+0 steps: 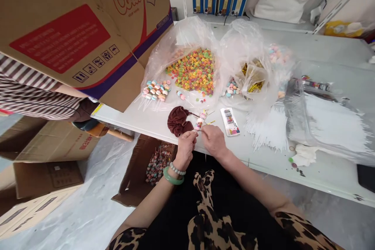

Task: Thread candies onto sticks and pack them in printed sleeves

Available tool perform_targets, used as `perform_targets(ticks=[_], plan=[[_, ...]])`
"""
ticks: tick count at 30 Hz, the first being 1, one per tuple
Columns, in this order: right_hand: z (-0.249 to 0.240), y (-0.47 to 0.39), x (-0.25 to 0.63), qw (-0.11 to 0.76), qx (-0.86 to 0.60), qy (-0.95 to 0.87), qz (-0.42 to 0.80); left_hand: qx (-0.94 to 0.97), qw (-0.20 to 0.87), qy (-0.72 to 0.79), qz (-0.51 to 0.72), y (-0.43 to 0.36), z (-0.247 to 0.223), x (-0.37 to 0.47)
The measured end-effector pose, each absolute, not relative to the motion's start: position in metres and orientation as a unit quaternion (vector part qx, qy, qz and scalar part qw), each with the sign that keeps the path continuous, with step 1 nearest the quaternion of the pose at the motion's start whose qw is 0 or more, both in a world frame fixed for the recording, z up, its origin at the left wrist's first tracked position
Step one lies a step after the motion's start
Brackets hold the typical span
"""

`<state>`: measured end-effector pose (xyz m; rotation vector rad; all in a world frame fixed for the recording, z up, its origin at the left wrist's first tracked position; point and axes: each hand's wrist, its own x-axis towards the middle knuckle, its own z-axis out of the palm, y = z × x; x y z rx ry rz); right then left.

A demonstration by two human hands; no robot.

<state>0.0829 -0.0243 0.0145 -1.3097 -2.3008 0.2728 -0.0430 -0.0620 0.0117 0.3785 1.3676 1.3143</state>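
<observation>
One wrapped candy (pixel 200 121), over the worktop (pixel 322 172): we record its long axis pointing away, just beyond both hands. Left hand (pixel 186 142): grip clamped at its near end. Right hand (pixel 214 139), equally near: fingers together, hold we cannot tell.

Matt cardboard on the big box (pixel 117 62), crinkled clear plastic on the candy bag (pixel 190 33), rumpled cloth in the brown bundle (pixel 176 120)! A green bangle (pixel 173 181) gleams, polished; the tabletop (pixel 150 120) runs smooth; the beaded stack (pixel 200 121) looks chalky, though too small to be sure.
</observation>
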Motion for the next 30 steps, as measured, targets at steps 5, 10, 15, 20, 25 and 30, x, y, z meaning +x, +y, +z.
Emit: perform_targets(ticks=[5, 10, 15, 20, 25, 30], plan=[[0.016, -0.032, 0.063, 0.229, -0.459, -0.858, 0.020, 0.160, 0.600, 0.539, 0.569, -0.064, 0.015, -0.036], [0.004, -0.032, 0.066, 0.279, -0.453, -0.824, 0.192, 0.171, 0.579, 0.550, 0.577, -0.066, 0.009, -0.042], [-0.002, -0.033, 0.059, 0.380, -0.518, -0.549, 0.535, 0.178, 0.565, 0.555, 0.584, -0.064, 0.004, -0.039], [0.004, -0.031, 0.060, 0.420, -0.464, -0.399, 0.670, 0.192, 0.589, 0.531, 0.578, -0.063, 0.007, -0.038], [0.005, -0.027, 0.063, 0.372, -0.433, -0.347, 0.744, 0.168, 0.612, 0.527, 0.565, -0.064, 0.010, -0.041], [-0.003, -0.022, 0.077, 0.335, -0.435, -0.448, 0.706, 0.140, 0.616, 0.529, 0.567, -0.060, 0.010, -0.049]])
